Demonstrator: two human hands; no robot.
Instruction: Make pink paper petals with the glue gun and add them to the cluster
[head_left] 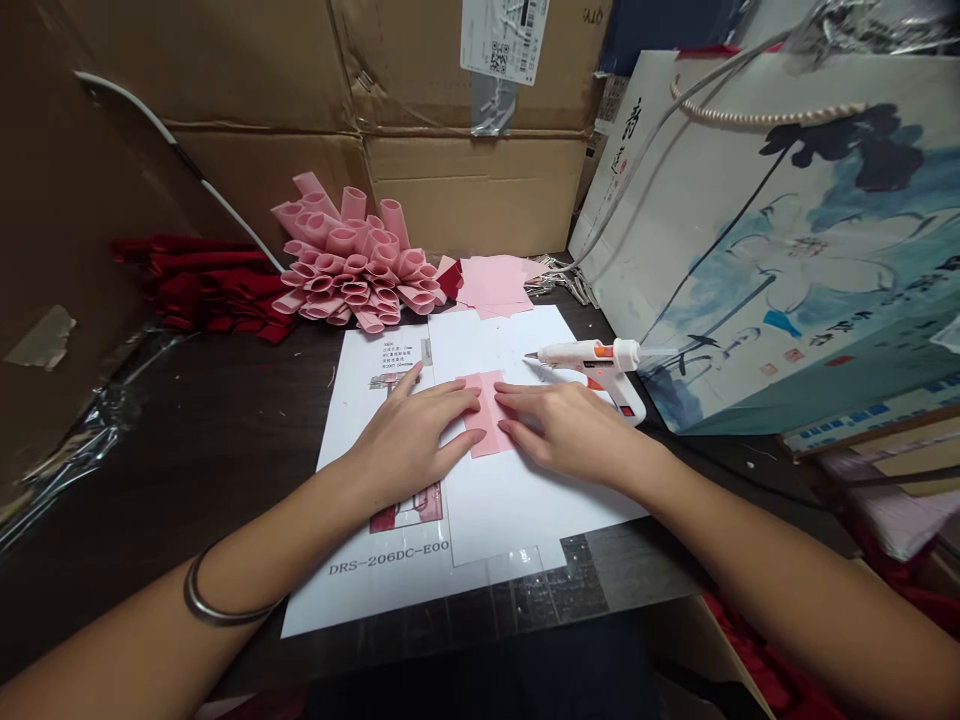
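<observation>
A small pink sheet (489, 412) lies on white paper (510, 510) in front of me, with a crease or fold line running down it. My left hand (416, 425) rests on its left edge, fingers stretched out and the thumb apart. On the right edge my right hand (562, 425) presses with its fingertips, fingers extended and thumb apart. Neither hand wraps round anything. Just beyond my right hand a white and orange glue gun (592, 358) lies on its side, its nozzle pointing left and a clear glue stick out of its back.
Rolled pink tubes (352, 265) are piled at the back, beside dark red pieces (202, 285). A stack of pink sheets (495, 283) and metal clips (566, 285) lie behind the paper. Cardboard (480, 190) walls the back; a painted paper bag (787, 250) stands at the right.
</observation>
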